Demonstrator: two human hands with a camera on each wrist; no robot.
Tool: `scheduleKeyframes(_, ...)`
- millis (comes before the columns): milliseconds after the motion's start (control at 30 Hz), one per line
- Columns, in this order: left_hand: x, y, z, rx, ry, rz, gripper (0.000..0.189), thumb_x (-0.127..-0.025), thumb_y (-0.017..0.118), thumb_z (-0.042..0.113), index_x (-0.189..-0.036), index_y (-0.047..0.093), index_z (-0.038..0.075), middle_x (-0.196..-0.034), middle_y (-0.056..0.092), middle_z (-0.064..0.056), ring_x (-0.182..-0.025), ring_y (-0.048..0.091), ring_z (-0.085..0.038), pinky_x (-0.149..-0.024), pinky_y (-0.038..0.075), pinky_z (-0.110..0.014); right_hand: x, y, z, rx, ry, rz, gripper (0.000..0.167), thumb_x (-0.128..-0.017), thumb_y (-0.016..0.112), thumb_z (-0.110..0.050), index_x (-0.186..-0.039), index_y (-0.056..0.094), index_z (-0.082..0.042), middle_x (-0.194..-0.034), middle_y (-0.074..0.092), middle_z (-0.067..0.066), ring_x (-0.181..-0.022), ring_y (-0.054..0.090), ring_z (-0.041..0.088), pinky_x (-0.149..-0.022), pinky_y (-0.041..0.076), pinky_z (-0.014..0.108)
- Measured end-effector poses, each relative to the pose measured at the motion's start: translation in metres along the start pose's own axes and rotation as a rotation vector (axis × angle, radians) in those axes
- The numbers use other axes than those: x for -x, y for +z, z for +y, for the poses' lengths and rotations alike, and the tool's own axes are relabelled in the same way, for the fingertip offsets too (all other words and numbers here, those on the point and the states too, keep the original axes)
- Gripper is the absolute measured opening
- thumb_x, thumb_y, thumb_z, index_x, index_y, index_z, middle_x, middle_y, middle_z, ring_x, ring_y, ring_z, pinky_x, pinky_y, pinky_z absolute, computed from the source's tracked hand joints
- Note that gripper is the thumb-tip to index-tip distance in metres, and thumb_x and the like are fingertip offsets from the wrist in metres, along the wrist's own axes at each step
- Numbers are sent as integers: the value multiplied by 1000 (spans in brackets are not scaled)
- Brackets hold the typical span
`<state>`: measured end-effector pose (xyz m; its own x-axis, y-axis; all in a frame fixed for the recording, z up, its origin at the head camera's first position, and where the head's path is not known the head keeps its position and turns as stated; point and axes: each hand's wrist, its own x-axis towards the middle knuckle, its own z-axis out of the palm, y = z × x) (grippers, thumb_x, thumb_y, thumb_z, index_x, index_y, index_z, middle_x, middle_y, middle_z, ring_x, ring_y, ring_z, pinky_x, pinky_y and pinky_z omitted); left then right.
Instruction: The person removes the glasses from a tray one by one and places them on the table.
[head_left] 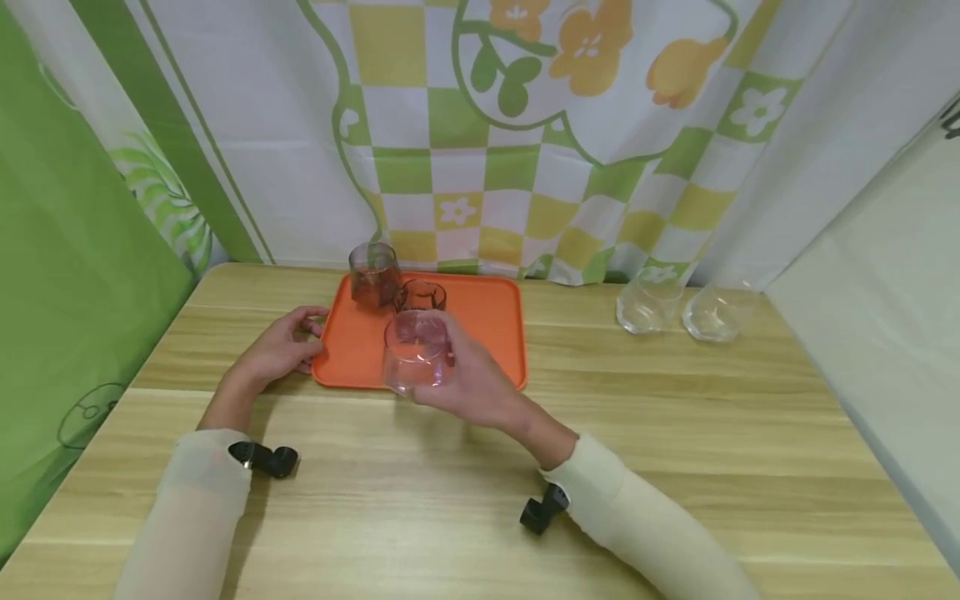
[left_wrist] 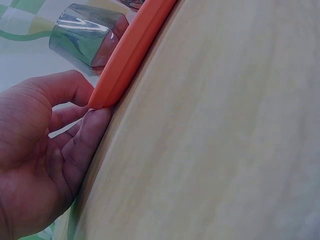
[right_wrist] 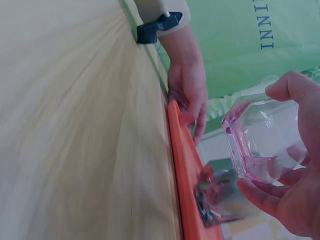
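My right hand (head_left: 476, 375) grips a clear drinking glass (head_left: 405, 362) with a pinkish tint, thumb on one side and fingers on the other. It holds the glass over the front part of an orange tray (head_left: 480, 333). At the tray's left end my left hand (head_left: 277, 346) pinches the rim; the left wrist view shows the thumb and fingers against the tray's edge (left_wrist: 127, 62). Standing on the tray are two dark tinted glasses: a larger one (head_left: 373, 279) at the back left and another (head_left: 422, 293) beside it, partly hidden behind the held glass.
Two clear glasses (head_left: 648, 308) stand side by side at the back right of the wooden table (head_left: 675, 467). A patterned curtain (head_left: 465, 167) hangs right behind the tray. Green cloth (head_left: 67, 250) borders the left side, and a pale wall covering (head_left: 885, 267) the right.
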<state>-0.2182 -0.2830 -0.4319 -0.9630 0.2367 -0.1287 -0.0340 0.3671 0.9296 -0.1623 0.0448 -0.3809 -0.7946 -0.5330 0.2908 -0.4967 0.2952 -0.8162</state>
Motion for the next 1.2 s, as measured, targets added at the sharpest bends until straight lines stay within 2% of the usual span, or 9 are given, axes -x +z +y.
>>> scheduleKeyframes(267,1,1,2,0,-8,-5,66,-94,56,-5,-155,31,-4,-122,41,-24,-72,61,-18,-60,58,-32,18,-30,7,-10,11,40,80,-80,82,-13,-148,41,-10,-140,56,14,-115,62,27,-95,53,39)
scheduleKeyframes(567,0,1,2,4,-8,-10,65,-94,55,-5,-155,31,-5,-121,40,-23,-71,61,-17,-58,58,-31,34,-63,18,-6,18,122,81,-78,84,-1,-147,42,-8,-139,56,15,-116,61,33,-95,52,53)
scheduleKeyframes(733,1,1,2,2,-14,-6,66,-94,56,-5,-155,30,-5,-121,40,-22,-72,61,-17,-58,58,-32,39,-78,21,-7,49,164,80,-78,82,2,-147,42,-6,-140,55,15,-115,61,32,-95,51,50)
scheduleKeyframes(900,2,1,3,2,-19,-6,65,-95,55,-5,-155,30,-4,-121,40,-22,-73,61,-17,-59,58,-32,46,-89,25,9,42,226,80,-78,82,3,-147,42,-5,-140,55,13,-115,62,33,-94,52,52)
scheduleKeyframes(1067,3,0,3,8,-17,-5,66,-94,56,-5,-155,30,-5,-120,40,-22,-74,60,-17,-59,58,-32,49,-101,33,43,57,261,82,-77,84,4,-147,42,-4,-140,56,15,-116,63,36,-92,53,45)
scheduleKeyframes(1200,2,0,3,8,-25,-2,66,-94,56,-5,-155,30,-5,-120,40,-21,-74,60,-18,-59,58,-32,49,-113,43,56,90,290,81,-79,82,4,-148,41,-3,-141,55,17,-118,61,37,-92,51,44)
